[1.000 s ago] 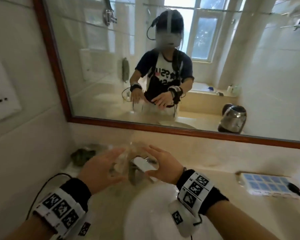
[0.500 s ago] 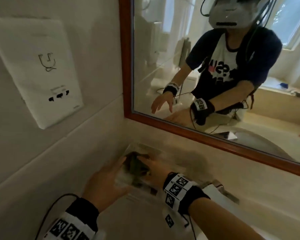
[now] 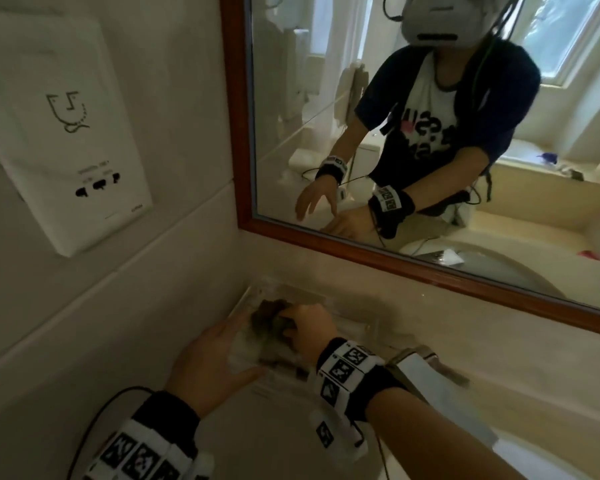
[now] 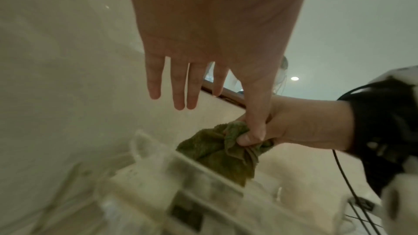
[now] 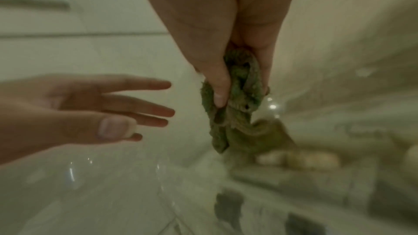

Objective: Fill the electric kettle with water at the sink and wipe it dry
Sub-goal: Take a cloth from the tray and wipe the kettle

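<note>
A crumpled green cloth [image 3: 269, 315] lies in a clear plastic tray [image 3: 357, 325] in the counter's back left corner. My right hand [image 3: 309, 327] pinches the cloth [image 4: 217, 147] between thumb and fingers; the right wrist view shows the cloth [image 5: 235, 113] bunched in that grip. My left hand [image 3: 208, 362] hovers beside the tray with fingers straight and spread, holding nothing. The kettle is out of view.
The chrome tap [image 3: 420, 368] stands just right of my right wrist, above the white sink basin [image 3: 520, 455]. A wood-framed mirror [image 3: 430, 268] runs along the back wall. A white socket panel [image 3: 70, 133] hangs on the left wall. A black cable [image 3: 97, 420] trails from my left wrist.
My view has swung left from the tap to the corner tray. Both hands reached toward the tray, and my right hand has closed on the green cloth.
</note>
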Demonstrator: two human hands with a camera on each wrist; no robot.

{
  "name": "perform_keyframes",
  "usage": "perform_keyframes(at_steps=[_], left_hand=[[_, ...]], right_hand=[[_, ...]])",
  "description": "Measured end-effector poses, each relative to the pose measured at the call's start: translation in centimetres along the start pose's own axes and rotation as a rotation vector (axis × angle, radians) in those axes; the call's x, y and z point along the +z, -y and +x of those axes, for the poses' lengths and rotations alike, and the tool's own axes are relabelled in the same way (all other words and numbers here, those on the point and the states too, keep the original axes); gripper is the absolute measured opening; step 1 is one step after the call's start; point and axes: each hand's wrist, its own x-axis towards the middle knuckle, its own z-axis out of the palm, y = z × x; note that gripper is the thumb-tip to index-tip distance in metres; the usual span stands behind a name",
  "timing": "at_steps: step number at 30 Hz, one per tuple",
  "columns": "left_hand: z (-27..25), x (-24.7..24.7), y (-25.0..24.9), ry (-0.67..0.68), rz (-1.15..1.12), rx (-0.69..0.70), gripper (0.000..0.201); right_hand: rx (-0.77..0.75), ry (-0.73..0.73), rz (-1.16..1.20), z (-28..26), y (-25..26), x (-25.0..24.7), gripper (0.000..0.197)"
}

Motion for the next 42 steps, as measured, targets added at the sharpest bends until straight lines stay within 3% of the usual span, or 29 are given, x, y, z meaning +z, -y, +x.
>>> perform_keyframes(at_steps=[4,9,14,17,21,24,28,31,35,39,42], left_hand=[[-0.6,0.1,-6.3,-0.002,-0.026,0.128,0.095],[-2.2,3.8,-15.1,0.09,-0.008,0.24,0.087],[-5.7,10.6,-25.0,0.171,-0.14,0.304,0.027],[-8.9,15.1,-31.6,0.219,-0.29,0.412,0.004],[-14.8,20.6,-40.1,0.247,-0.343,0.618,0.042],[-18.2,25.7,-44.8,0.329,-0.313,0.688,0.043],[-21.7,31.5,-50.1,0.378,-0.386,0.741,0.046],[-24.0,35.6,-52.3,0.502,-0.417,0.797,0.045],[-27.0,41.6,-52.1,0.689,-0.362,0.863,0.04],[-25.9,45.1,-51.7,0.594,-0.504,0.784,0.038],[-22.9,48.4,-50.5,0.586,-0.187,0.6,0.038]], right_hand=[[-0.018,-0.119,-0.003,-5.9,-1.3,-3.7,0.033],[-0.005,-0.337,0.022,-18.1,-3.6,-8.6,0.033],[0.068,-0.57,0.098,-32.3,-7.0,-11.7,0.029],[0.139,-0.63,0.123,-40.8,-10.7,-11.8,0.025],[0.307,-0.627,0.132,-52.4,-16.3,-10.1,0.041],[0.555,-0.635,0.076,-60.6,-20.6,-8.0,0.056],[0.912,-0.588,0.027,-69.8,-25.2,-5.1,0.06],[1.049,-0.559,0.06,-73.4,-27.4,-2.9,0.066],[1.092,-0.52,0.16,-74.7,-29.2,-0.9,0.069],[1.061,-0.535,0.257,-74.6,-30.3,-0.7,0.07],[1.027,-0.581,0.301,-74.2,-30.5,-0.6,0.071]])
